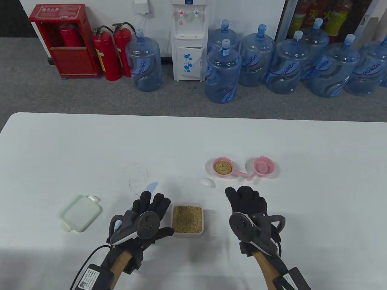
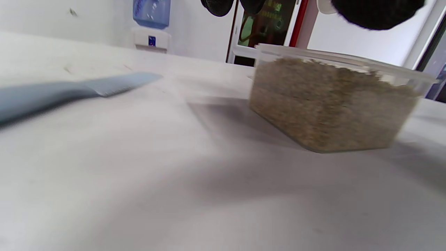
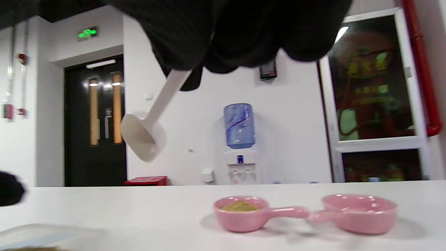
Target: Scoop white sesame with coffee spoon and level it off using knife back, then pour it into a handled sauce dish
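Observation:
A clear square container (image 1: 187, 219) full of white sesame sits between my hands; it also fills the right of the left wrist view (image 2: 334, 104). My right hand (image 1: 242, 196) grips the handle of the white coffee spoon (image 1: 208, 182), whose bowl (image 3: 141, 136) hangs in the air and shows no sesame. The light blue knife (image 1: 152, 186) lies flat on the table (image 2: 69, 90). My left hand (image 1: 154, 202) hovers over it with straight fingers and holds nothing. A pink handled sauce dish (image 1: 223, 167) holds sesame (image 3: 240, 212). A second pink dish (image 1: 264, 165) stands empty (image 3: 359, 212).
The container's pale green lid (image 1: 80, 212) lies at the left of the white table (image 1: 90, 145). The two pink dishes have their handles pointing toward each other. Water bottles (image 1: 223, 72) and fire extinguishers (image 1: 110, 54) stand on the floor beyond the far edge.

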Motion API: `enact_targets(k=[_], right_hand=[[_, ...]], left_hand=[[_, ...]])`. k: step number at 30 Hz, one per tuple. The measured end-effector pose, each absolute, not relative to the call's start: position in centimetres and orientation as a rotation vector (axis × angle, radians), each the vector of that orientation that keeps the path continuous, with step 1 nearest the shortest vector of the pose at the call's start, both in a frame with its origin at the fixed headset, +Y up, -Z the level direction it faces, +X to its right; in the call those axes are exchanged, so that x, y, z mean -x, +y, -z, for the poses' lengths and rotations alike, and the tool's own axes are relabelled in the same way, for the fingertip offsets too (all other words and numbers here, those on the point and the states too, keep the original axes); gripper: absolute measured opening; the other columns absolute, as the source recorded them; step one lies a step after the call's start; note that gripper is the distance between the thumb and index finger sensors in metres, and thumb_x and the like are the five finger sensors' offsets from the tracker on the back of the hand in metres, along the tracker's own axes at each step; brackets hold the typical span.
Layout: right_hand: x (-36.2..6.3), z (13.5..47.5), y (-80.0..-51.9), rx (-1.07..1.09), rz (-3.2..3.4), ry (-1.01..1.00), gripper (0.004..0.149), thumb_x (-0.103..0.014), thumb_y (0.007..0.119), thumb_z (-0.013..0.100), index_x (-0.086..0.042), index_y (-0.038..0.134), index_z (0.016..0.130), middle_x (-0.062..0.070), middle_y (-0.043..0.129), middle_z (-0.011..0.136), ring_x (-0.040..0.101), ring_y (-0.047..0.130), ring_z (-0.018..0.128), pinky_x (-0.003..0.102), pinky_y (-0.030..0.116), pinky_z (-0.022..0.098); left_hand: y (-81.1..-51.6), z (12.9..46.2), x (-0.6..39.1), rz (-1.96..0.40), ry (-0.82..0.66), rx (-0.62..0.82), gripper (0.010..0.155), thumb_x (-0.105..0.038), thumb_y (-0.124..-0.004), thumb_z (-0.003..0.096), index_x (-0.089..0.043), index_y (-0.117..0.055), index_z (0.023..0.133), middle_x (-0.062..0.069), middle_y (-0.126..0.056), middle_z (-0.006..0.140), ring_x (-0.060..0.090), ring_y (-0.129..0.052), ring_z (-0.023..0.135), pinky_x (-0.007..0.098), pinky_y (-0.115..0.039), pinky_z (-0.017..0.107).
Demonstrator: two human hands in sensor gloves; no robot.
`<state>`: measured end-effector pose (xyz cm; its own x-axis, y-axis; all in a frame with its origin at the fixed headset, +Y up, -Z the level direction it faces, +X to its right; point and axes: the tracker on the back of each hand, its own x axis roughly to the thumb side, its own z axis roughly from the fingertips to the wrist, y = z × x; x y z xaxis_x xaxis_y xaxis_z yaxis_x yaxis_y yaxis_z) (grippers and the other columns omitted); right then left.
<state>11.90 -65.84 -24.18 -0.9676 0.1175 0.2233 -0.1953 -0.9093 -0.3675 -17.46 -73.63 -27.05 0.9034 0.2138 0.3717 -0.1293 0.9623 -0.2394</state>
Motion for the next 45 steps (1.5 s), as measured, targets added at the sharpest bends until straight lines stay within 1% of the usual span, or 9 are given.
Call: enact_targets(k=[7, 12, 18, 23, 26, 28, 36, 42, 45], right_hand=[[-9.9, 22.7, -67.8, -0.533, -2.857, -0.541, 0.043, -0.023, 0.078, 0.056, -0.022, 0.083, 0.098, 0.017, 0.076, 0.094, 0.019, 0.086, 0.063, 0.047, 0.077, 0.057], [-8.2, 22.5, -69.3, -0.677, -2.924, -0.562, 0.042, -0.022, 0.078, 0.056, -0.024, 0.083, 0.097, 0.016, 0.076, 0.094, 0.019, 0.086, 0.063, 0.047, 0.077, 0.058], [-6.6, 21.9, -70.3, -0.8, -3.02, -0.679, 0.042, -0.023, 0.078, 0.055, -0.028, 0.083, 0.096, 0.014, 0.075, 0.096, 0.019, 0.085, 0.066, 0.046, 0.076, 0.061], [-6.8, 21.8, -70.3, -0.834, -3.06, -0.646, 0.041, -0.024, 0.078, 0.055, -0.03, 0.085, 0.095, 0.013, 0.076, 0.096, 0.019, 0.085, 0.067, 0.046, 0.076, 0.061], [-7.2, 22.0, -70.1, -0.84, -3.069, -0.563, 0.041, -0.024, 0.078, 0.054, -0.029, 0.085, 0.094, 0.013, 0.077, 0.095, 0.019, 0.086, 0.065, 0.047, 0.076, 0.061], [-7.3, 22.1, -69.9, -0.838, -3.076, -0.456, 0.041, -0.024, 0.078, 0.054, -0.028, 0.086, 0.094, 0.013, 0.078, 0.094, 0.018, 0.086, 0.064, 0.047, 0.076, 0.061], [-7.8, 23.1, -69.2, -0.711, -3.002, -0.165, 0.043, -0.025, 0.075, 0.054, -0.019, 0.087, 0.095, 0.017, 0.083, 0.086, 0.017, 0.088, 0.052, 0.049, 0.079, 0.056], [-8.2, 24.6, -69.1, -0.597, -2.868, 0.036, 0.043, -0.024, 0.075, 0.054, -0.012, 0.089, 0.092, 0.019, 0.089, 0.076, 0.014, 0.088, 0.036, 0.045, 0.083, 0.044], [-8.6, 25.3, -69.3, -0.539, -2.802, 0.122, 0.042, -0.024, 0.074, 0.054, -0.011, 0.09, 0.091, 0.019, 0.09, 0.074, 0.013, 0.088, 0.033, 0.044, 0.084, 0.04]], left_hand=[[-74.9, 27.6, 16.9, -0.299, -0.402, 0.295, 0.093, -0.067, -0.067, 0.0441, -0.028, -0.031, 0.12, 0.004, -0.029, 0.129, 0.049, -0.023, 0.116, 0.061, -0.035, 0.084], [-75.4, 28.0, 16.5, -0.237, -0.406, 0.292, 0.093, -0.068, -0.067, 0.0439, -0.029, -0.03, 0.12, 0.003, -0.029, 0.129, 0.049, -0.024, 0.116, 0.061, -0.036, 0.084], [-75.5, 28.1, 16.4, -0.252, -0.4, 0.31, 0.093, -0.068, -0.067, 0.044, -0.029, -0.03, 0.12, 0.003, -0.03, 0.129, 0.049, -0.024, 0.116, 0.061, -0.036, 0.084], [-75.4, 28.1, 16.4, -0.245, -0.398, 0.31, 0.093, -0.068, -0.067, 0.0438, -0.029, -0.03, 0.12, 0.003, -0.031, 0.129, 0.05, -0.024, 0.116, 0.061, -0.036, 0.084], [-75.4, 28.1, 16.4, -0.239, -0.397, 0.311, 0.093, -0.068, -0.067, 0.0436, -0.03, -0.03, 0.12, 0.003, -0.03, 0.129, 0.05, -0.024, 0.116, 0.061, -0.036, 0.084], [-75.4, 28.1, 16.4, -0.234, -0.397, 0.309, 0.093, -0.069, -0.067, 0.0436, -0.03, -0.03, 0.12, 0.003, -0.03, 0.129, 0.05, -0.024, 0.116, 0.062, -0.036, 0.084], [-75.4, 28.1, 16.4, -0.23, -0.397, 0.309, 0.093, -0.069, -0.066, 0.0434, -0.031, -0.03, 0.12, 0.002, -0.03, 0.129, 0.05, -0.024, 0.116, 0.062, -0.036, 0.084], [-75.4, 28.2, 16.4, -0.224, -0.397, 0.311, 0.093, -0.069, -0.066, 0.0434, -0.031, -0.03, 0.12, 0.002, -0.03, 0.129, 0.05, -0.024, 0.116, 0.062, -0.036, 0.084], [-75.3, 28.2, 16.4, -0.221, -0.397, 0.313, 0.093, -0.069, -0.066, 0.0435, -0.031, -0.029, 0.12, 0.002, -0.03, 0.129, 0.05, -0.024, 0.116, 0.062, -0.036, 0.084]])
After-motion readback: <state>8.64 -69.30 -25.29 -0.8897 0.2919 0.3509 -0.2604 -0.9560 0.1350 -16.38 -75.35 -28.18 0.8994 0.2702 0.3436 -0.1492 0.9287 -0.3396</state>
